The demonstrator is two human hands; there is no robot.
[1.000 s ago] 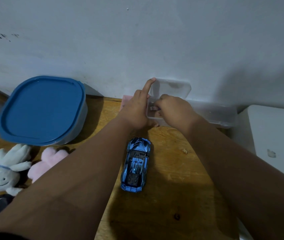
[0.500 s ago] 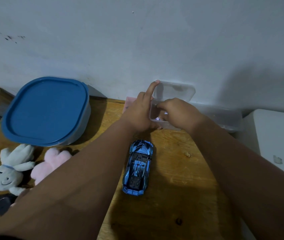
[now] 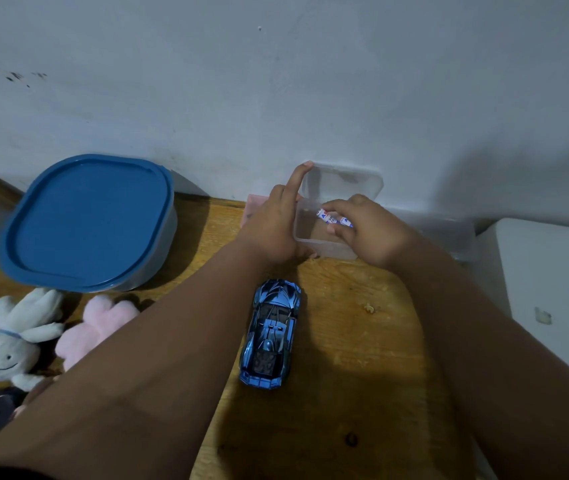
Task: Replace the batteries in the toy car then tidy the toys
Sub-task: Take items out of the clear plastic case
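Observation:
A shiny blue toy car (image 3: 271,333) stands on the wooden table (image 3: 345,358), nose toward the wall. Behind it sits a small clear plastic box (image 3: 314,233) with its lid (image 3: 343,183) tipped up against the wall. My left hand (image 3: 276,226) steadies the box's left side, its forefinger raised along the lid's edge. My right hand (image 3: 366,230) is over the box and pinches white batteries with red and blue print (image 3: 331,218), lifted at the rim. A white plush bunny (image 3: 9,337) and a pink plush toy (image 3: 99,323) lie at the left.
A large blue-lidded tub (image 3: 85,220) stands at the back left against the wall. A second clear box (image 3: 446,233) lies right of the small one. A white surface (image 3: 546,282) borders the table on the right. A pink object (image 3: 253,206) peeks out behind my left hand.
My right hand has come up out of the clear box with the batteries between its fingers; before, it was down inside the box. My left hand has stayed on the box.

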